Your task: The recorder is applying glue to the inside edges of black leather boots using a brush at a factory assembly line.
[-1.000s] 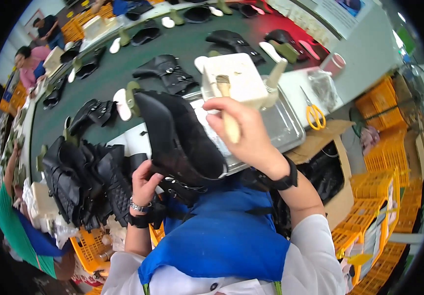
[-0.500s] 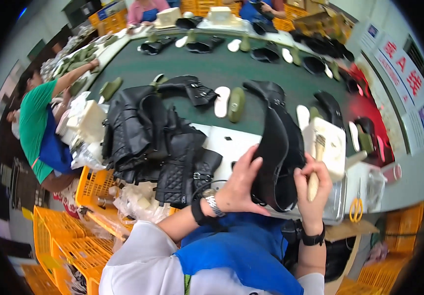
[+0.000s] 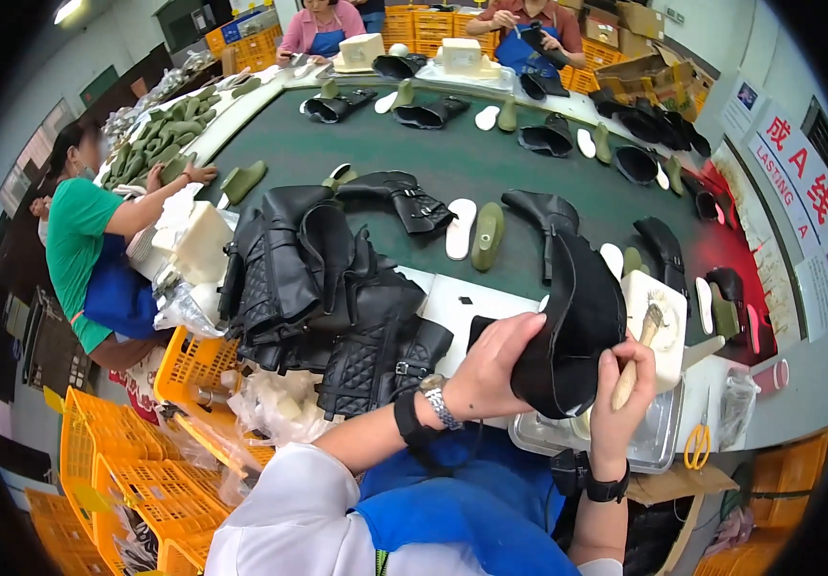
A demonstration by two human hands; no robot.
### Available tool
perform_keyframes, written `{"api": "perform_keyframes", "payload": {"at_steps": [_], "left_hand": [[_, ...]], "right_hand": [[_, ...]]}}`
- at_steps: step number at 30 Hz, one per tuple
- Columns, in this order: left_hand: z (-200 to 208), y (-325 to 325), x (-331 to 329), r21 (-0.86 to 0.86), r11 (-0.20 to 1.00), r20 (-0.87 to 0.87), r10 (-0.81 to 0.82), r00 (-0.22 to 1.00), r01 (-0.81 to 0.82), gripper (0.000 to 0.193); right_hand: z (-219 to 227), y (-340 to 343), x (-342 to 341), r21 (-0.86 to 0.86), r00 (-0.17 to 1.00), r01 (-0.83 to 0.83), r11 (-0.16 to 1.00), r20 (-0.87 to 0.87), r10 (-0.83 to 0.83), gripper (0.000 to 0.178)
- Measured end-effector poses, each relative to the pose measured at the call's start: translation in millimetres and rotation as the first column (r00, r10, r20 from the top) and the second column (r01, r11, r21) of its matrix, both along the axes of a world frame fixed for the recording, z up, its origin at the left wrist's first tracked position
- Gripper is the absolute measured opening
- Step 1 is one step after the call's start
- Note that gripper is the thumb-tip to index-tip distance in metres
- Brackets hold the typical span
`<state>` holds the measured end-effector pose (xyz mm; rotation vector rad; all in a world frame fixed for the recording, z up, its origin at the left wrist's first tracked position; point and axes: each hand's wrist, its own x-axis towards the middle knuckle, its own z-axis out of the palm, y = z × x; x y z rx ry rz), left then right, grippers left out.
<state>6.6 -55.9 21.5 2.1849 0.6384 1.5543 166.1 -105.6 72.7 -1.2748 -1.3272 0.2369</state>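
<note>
A black boot upper (image 3: 577, 331) with its wide shaft opening turned toward me is held over the white table edge. My left hand (image 3: 498, 372) grips the left side of the shaft, its thumb against the edge and its fingers partly hidden. On the other side, my right hand (image 3: 619, 398) closes around the pale wooden handle of a brush (image 3: 652, 322), bristles pointing away. That hand's fingertips are at the shaft's right edge. Behind the brush stands a white tub (image 3: 671, 370) with pale material in it. Quilted black boot uppers (image 3: 366, 370) with buckles are heaped to the left.
A green conveyor belt (image 3: 337, 144) carries boot uppers, white insoles (image 3: 459, 230) and green shoe lasts (image 3: 488, 237). Right of me are a clear tray (image 3: 659, 449), orange-handled scissors (image 3: 698, 444) and a pink cup (image 3: 772, 377). Yellow crates (image 3: 150, 485) stand lower left. A green-shirted co-worker (image 3: 93, 226) handles lasts.
The boot shaft has tilted, bringing its open end up and more toward me. Both hands have shifted slightly with it, the brush still in the right. The whole view has swung a little.
</note>
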Motion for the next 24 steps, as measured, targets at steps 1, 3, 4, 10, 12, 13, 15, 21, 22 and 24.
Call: {"api": "perform_keyframes", "payload": {"at_steps": [1, 3, 4, 10, 12, 13, 15, 21, 22, 24], "left_hand": [[6.2, 1.3, -3.1, -0.003, 1.000, 0.002, -0.014, 1.000, 0.014, 0.099], [17.6, 4.2, -12.3, -0.212, 0.965, 0.005, -0.156, 0.988, 0.153, 0.099], [31.5, 7.6, -15.7, -0.475, 0.846, -0.043, -0.298, 0.954, 0.243, 0.108], [38.6, 14.6, -20.6, -0.507, 0.748, -0.015, -0.505, 0.863, 0.429, 0.109], [47.2, 7.8, -7.9, -0.324, 0.852, -0.158, -0.478, 0.864, 0.412, 0.099], [44.6, 5.2, 1.9, -0.209, 0.890, -0.179, -0.441, 0.879, 0.404, 0.092], [47.6, -3.2, 12.2, 0.070, 0.963, -0.323, -0.224, 0.920, 0.259, 0.088], [66.1, 47.1, 13.8, -0.301, 0.807, -0.087, -0.555, 0.828, 0.509, 0.079], [51.3, 82.2, 10.9, -0.237, 0.924, -0.115, -0.334, 0.935, 0.301, 0.061], [26.8, 157.2, -8.6, -0.434, 0.889, -0.035, 0.143, 0.989, -0.144, 0.045]], "right_hand": [[2.1, -1.4, 0.1, -0.024, 1.000, 0.019, 1.000, -0.010, -0.019, 0.008], [1.5, -5.9, 15.0, 0.013, 0.999, 0.030, 0.999, 0.036, -0.030, 0.017], [3.2, -10.4, 28.2, -0.070, 0.979, -0.074, 0.995, -0.197, 0.059, 0.019], [7.0, -36.9, 62.5, -0.186, 0.905, -0.127, 0.974, -0.423, 0.037, 0.018], [9.3, -42.4, 59.6, -0.130, 0.835, -0.238, 0.963, -0.533, 0.134, 0.016], [11.2, -44.3, 55.8, -0.056, 0.740, -0.347, 0.936, -0.630, 0.237, 0.014], [14.4, -45.7, 46.4, -0.276, 0.888, -0.186, 0.943, -0.458, 0.041, 0.024], [14.4, -47.4, 51.7, -0.056, 0.927, 0.005, 0.998, -0.374, -0.026, 0.023], [14.2, -47.5, 51.8, -0.044, 0.910, 0.025, 0.999, -0.412, -0.041, 0.022], [19.5, -51.1, 50.1, -0.030, 0.894, 0.052, 0.998, -0.444, -0.060, 0.022]]}}
